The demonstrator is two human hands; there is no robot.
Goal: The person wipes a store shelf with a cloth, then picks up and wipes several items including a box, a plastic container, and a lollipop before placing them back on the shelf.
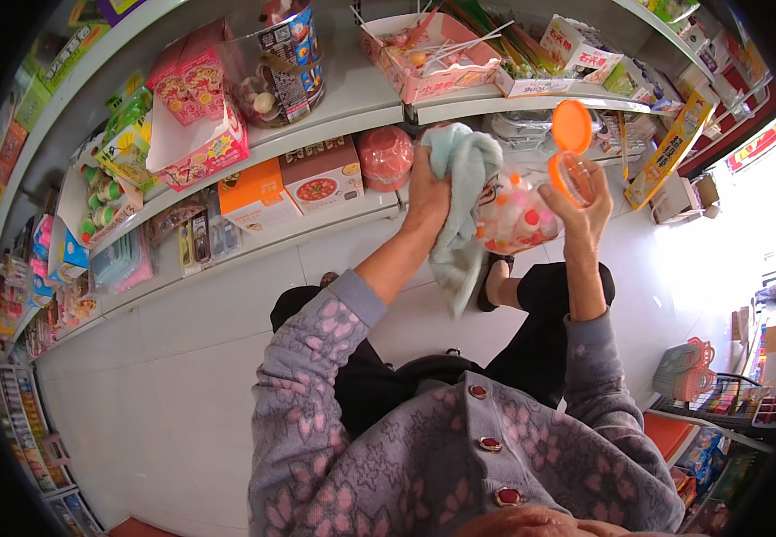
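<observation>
My left hand (428,191) grips a pale blue-green cloth (458,201), which hangs down in folds. The cloth lies against the base end of a clear plastic jar (519,218) with wrapped sweets in red, orange and white inside. Around the neck of that jar, my right hand (586,191) has its fingers closed. An orange flip lid (571,127) stands raised from the orange neck ring. The jar is tilted and held in the air before the shelf. The cloth hides part of my left fingers.
On the upper shelf are a clear tub of lollipops (280,74), a pink tray of sticks (431,57) and a pink carton (193,134). Below sit boxed goods (321,181) and a red wrapped bowl (385,158). A yellow box (670,151) leans at the right. Baskets (683,369) stand lower right.
</observation>
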